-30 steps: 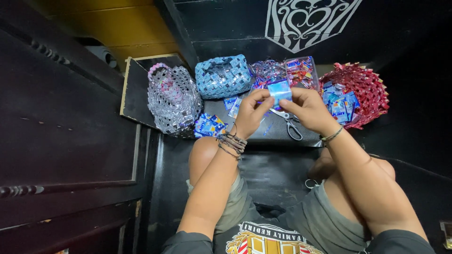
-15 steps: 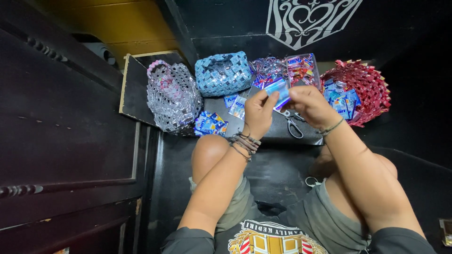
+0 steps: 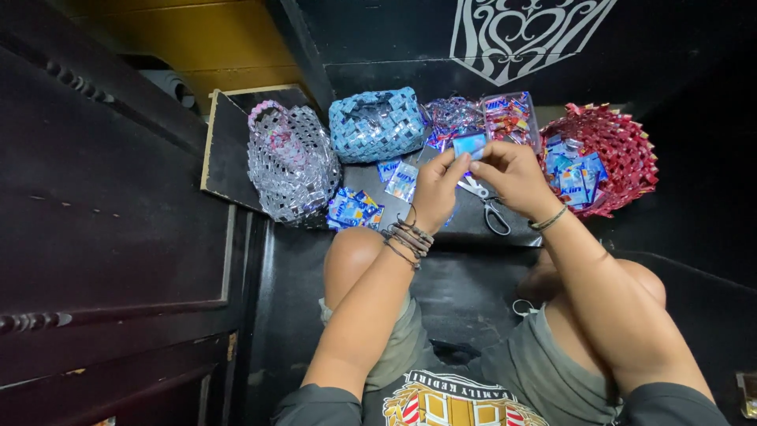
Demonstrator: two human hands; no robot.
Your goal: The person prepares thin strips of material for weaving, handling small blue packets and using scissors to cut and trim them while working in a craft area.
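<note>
Our left hand point(image 3: 436, 189) and right hand point(image 3: 512, 172) pinch a small folded blue wrapper strip point(image 3: 470, 145) between closed fingertips. Just right, a red woven wrapper basket point(image 3: 627, 146) holds blue sachets point(image 3: 574, 167); far left sits a blue woven pouch point(image 3: 377, 125).

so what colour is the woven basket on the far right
Red, the woven basket holding blue wrappers; the head view shows it.

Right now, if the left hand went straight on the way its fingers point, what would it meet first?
Probably the clear plastic box of wrappers, just past the blue wrapper piece that the left hand pinches; depth is unclear.
</note>
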